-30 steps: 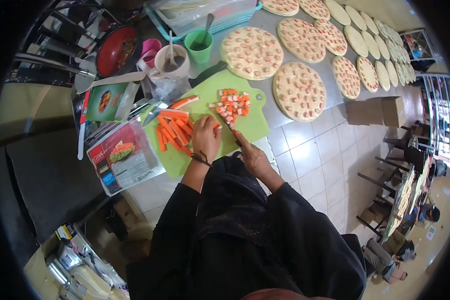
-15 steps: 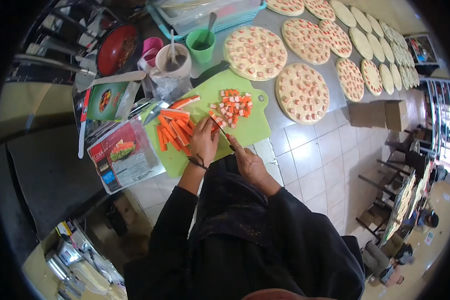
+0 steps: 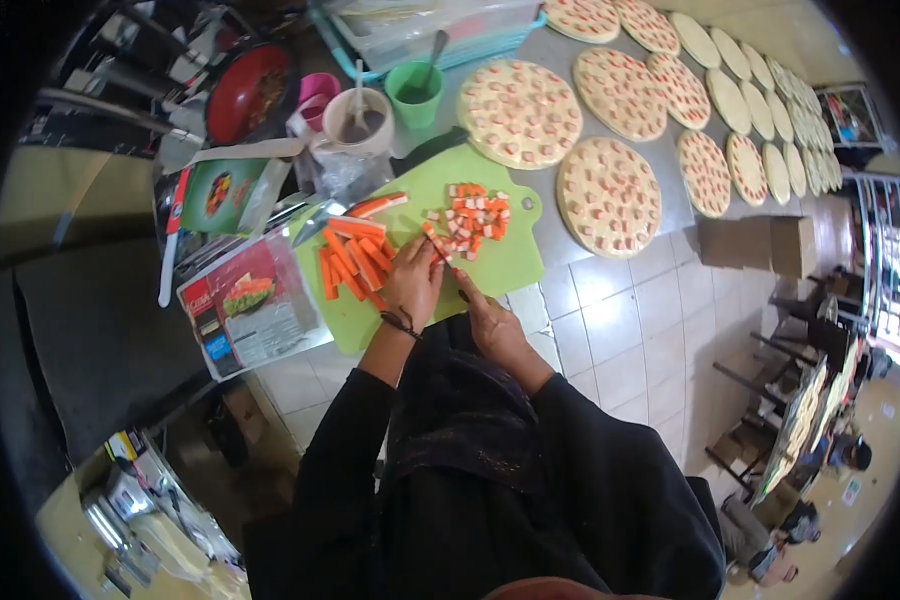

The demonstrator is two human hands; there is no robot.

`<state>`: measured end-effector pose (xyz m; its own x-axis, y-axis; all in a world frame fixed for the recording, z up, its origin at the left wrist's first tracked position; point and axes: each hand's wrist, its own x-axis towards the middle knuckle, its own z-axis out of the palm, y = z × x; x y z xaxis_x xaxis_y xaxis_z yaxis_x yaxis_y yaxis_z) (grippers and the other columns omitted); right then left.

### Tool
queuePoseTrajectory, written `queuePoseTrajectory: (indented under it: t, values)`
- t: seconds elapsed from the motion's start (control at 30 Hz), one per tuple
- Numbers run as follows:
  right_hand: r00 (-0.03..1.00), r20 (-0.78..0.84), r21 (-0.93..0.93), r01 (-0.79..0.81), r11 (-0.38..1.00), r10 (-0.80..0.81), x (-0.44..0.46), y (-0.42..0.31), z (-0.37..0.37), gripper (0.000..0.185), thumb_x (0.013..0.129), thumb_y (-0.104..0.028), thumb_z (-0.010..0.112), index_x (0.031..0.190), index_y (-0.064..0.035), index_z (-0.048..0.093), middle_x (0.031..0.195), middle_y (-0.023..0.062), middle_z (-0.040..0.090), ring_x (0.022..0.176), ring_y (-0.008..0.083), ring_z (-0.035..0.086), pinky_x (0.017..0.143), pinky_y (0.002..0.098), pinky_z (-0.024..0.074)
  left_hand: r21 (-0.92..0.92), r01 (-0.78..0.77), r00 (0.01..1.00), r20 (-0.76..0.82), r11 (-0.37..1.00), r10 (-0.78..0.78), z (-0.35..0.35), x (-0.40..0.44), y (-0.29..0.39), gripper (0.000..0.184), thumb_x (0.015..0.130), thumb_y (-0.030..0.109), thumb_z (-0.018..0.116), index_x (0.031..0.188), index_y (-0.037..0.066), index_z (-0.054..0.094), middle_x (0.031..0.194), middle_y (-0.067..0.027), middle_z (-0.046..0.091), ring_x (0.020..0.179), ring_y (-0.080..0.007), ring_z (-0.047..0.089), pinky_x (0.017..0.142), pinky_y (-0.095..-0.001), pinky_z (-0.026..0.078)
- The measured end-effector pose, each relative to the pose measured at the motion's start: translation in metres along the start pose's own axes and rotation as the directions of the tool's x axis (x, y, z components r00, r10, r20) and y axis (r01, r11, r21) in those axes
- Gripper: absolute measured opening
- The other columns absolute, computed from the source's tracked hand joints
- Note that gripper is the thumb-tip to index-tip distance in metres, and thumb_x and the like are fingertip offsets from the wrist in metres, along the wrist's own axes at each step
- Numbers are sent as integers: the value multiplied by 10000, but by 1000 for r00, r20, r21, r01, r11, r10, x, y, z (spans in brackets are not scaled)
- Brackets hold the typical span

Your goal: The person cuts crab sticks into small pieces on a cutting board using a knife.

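Note:
On a green cutting board [image 3: 515, 262] lie whole orange-and-white crab sticks [image 3: 355, 258] at the left and a heap of chopped crab stick pieces [image 3: 478, 212] at the right. My left hand [image 3: 414, 284] is closed on a crab stick [image 3: 433, 236] between those two piles, its fingertips beside the blade. A small knife [image 3: 451, 266] is gripped in my right hand [image 3: 492, 322], index finger stretched along it. The blade rests at the held stick; most of the handle is hidden by the hand.
Round pizza bases [image 3: 608, 196] topped with pink pieces stand along the metal counter. Behind the board are a black-handled knife [image 3: 432, 147], a green cup [image 3: 414, 95] and a beige mug [image 3: 358, 122]. An opened crab stick package [image 3: 255, 305] lies left; a red pan [image 3: 245, 97] sits beyond.
The camera view has shifted slightly, so the board and pizza bases appear a little lower. Both hands keep nearly the same hold, with the knife still against the crab stick.

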<state>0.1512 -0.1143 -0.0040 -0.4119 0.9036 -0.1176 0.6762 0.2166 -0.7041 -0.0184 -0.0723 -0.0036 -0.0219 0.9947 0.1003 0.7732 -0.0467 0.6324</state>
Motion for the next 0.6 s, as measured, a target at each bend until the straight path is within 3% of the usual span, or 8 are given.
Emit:
queuePoseTrajectory:
  t: [0.07, 0.13, 0.27, 0.33, 0.47, 0.53, 0.6]
  values:
    - [998, -57, 32, 22, 999, -20, -1, -2, -4, 632, 864, -50, 467, 1445, -207, 273, 902, 230, 612, 720, 381, 632, 642, 450, 528, 40, 8, 1000, 1, 999, -8, 4, -1, -3, 339, 801, 119, 613, 1107, -24, 580, 1155, -173, 575, 1074, -329, 546, 922, -397, 450]
    - [981, 123, -57, -146, 988, 152, -6, -9, -14, 549, 911, -67, 445, 1428, -181, 300, 946, 239, 627, 778, 375, 635, 688, 442, 518, 44, -1, 1000, 3, 999, 1, 1, -2, -3, 352, 796, 127, 622, 1111, -25, 581, 1150, -175, 576, 1074, -328, 547, 923, -395, 450]
    - [971, 138, -66, -186, 980, 194, -17, -1, -11, 558, 907, -59, 455, 1428, -186, 300, 934, 234, 632, 770, 361, 636, 687, 436, 517, 34, -31, 999, -18, 999, 32, 3, -2, -2, 363, 788, 119, 627, 1116, -28, 571, 1157, -174, 569, 1082, -335, 540, 919, -394, 452]
    - [997, 13, 77, -72, 994, 71, -13, 8, -6, 581, 900, -91, 460, 1437, -224, 286, 854, 239, 623, 706, 381, 626, 639, 456, 512, -8, 18, 1000, -11, 1000, -18, 4, -2, -2, 377, 776, 100, 627, 1126, -23, 557, 1178, -170, 554, 1095, -335, 529, 916, -395, 454]
    - [1000, 13, 46, -9, 999, 9, 3, 4, -16, 568, 907, -87, 457, 1435, -207, 286, 857, 244, 625, 724, 391, 627, 641, 458, 510, -2, 26, 1000, 12, 1000, -26, 2, -1, 0, 382, 750, 76, 634, 1110, -8, 539, 1180, -174, 539, 1102, -350, 517, 916, -405, 453]
    - [994, -90, 90, 69, 994, -60, 2, 6, -14, 567, 905, -81, 460, 1434, -186, 285, 881, 246, 629, 749, 399, 629, 643, 459, 510, -31, 25, 1000, 5, 999, -25, -1, 2, 0, 395, 735, 64, 644, 1106, -3, 528, 1185, -177, 528, 1105, -355, 512, 917, -411, 452]
    - [998, -52, 84, 23, 996, -19, -2, 1, -18, 571, 899, -75, 466, 1433, -173, 291, 838, 240, 621, 706, 384, 626, 622, 453, 509, -91, 47, 999, 18, 995, -46, -4, 1, 4, 422, 726, 52, 650, 1122, -6, 515, 1191, -181, 518, 1106, -363, 508, 918, -411, 452]
